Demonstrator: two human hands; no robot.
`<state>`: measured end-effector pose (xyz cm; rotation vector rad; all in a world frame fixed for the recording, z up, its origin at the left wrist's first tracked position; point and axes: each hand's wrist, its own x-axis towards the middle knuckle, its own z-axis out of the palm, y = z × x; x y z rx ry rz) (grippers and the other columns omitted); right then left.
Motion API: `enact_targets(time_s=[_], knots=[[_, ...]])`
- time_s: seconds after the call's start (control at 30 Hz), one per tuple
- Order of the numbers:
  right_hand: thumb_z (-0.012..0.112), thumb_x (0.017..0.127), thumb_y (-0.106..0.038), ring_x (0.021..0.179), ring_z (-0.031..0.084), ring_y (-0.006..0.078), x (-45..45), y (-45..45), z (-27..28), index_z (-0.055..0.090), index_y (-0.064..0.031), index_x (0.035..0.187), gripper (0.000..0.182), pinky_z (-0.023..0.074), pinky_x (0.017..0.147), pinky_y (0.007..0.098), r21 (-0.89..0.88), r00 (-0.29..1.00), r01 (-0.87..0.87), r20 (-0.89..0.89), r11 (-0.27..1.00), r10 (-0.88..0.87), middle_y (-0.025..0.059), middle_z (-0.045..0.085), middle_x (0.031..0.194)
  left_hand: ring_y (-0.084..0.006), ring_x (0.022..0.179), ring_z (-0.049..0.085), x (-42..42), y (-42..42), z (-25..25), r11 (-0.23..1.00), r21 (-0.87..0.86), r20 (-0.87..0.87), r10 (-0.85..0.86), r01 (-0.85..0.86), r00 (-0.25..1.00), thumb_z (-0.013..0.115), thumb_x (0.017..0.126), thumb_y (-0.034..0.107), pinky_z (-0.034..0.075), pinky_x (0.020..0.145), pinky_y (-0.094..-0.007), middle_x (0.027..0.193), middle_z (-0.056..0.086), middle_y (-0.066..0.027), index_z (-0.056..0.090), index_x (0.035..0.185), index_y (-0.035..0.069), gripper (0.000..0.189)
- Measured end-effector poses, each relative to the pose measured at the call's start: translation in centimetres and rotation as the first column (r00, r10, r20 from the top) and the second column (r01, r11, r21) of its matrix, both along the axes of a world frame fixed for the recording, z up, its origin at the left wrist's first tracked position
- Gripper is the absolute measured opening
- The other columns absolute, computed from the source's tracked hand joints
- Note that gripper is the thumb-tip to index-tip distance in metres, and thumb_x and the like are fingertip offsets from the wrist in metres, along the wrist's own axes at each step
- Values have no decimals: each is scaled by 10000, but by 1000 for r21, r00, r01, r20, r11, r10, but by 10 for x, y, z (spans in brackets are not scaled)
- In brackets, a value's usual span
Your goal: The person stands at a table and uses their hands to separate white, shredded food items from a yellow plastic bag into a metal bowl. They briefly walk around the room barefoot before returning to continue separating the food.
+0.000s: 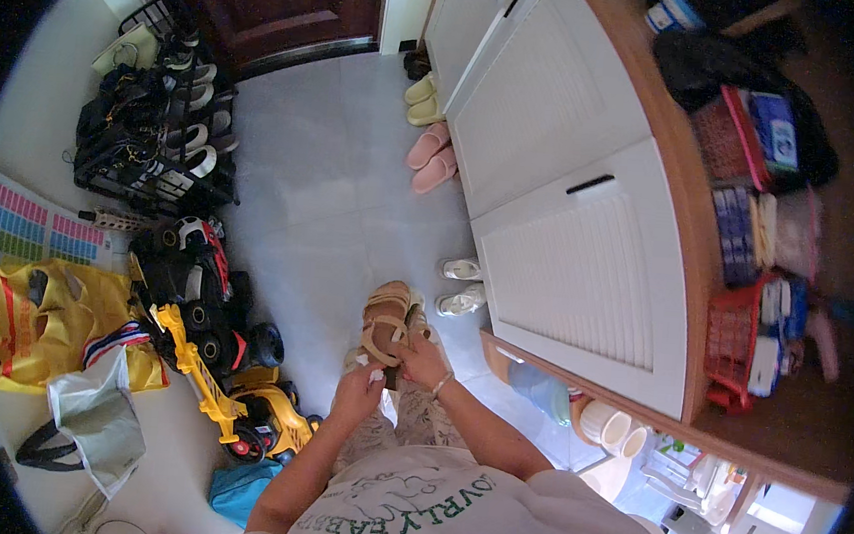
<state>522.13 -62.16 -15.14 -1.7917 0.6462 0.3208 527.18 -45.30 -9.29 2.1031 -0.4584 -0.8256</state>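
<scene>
A tan strapped sandal (386, 313) lies in front of my torso, its toe pointing away from me. My right hand (422, 361) grips the sandal's strap near the heel. At the strap's other side, my left hand (361, 390) pinches a small white piece, perhaps tissue or a wipe (375, 375). Part of another shoe shows behind the sandal, mostly hidden by it and my right hand.
Left stand a black shoe rack (155, 178), ride-on toys with a yellow digger arm (197, 369), and a yellow bag (54, 320). White cabinets (569, 278) line the right, with pink slippers (433, 164) and white shoes (462, 300) at their foot.
</scene>
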Motion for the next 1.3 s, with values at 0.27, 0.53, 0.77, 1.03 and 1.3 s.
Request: enact_targets(time_s=[0.27,0.53,0.77,1.03,1.3], knots=[[563,840,-258,512,564,205,90,-32,-189,582,-7,925,265,441,455,319,-252,988,-65,117,965,97,107,578,669,-379,777,609,61,-33,-82,932,149,-237,359,-331,903,588,790,178,475,670,-425,861,628,-203,628,1046,100,271],[669,663,-484,945,612,276,167,-170,-329,668,-96,988,506,493,768,419,-598,775,-624,-554,504,303,99,633,1035,-224,539,552,68,-77,-120,945,325,-451,185,-33,873,579,848,203,444,533,-329,666,597,-142,645,1029,112,213],[492,838,-254,917,598,275,155,-205,-343,689,-118,905,249,459,765,464,-432,655,-704,-703,564,279,90,642,967,-262,602,614,84,-59,-152,937,349,-337,91,34,937,588,832,185,467,552,-374,717,617,-164,643,1022,124,206],[553,770,-332,827,611,247,44,-50,-257,625,-80,857,276,490,740,401,-236,787,-609,-303,758,538,94,632,847,-252,642,628,106,-26,-107,965,172,-376,-123,200,918,541,837,135,474,585,-366,751,630,-146,608,1076,127,248],[520,895,-290,692,578,127,25,48,12,570,-45,968,261,492,608,270,491,854,513,-210,704,-476,49,587,840,-261,897,615,141,-39,-12,847,-217,-87,-511,485,855,540,818,101,472,813,-339,996,626,-165,540,1127,-2,327]])
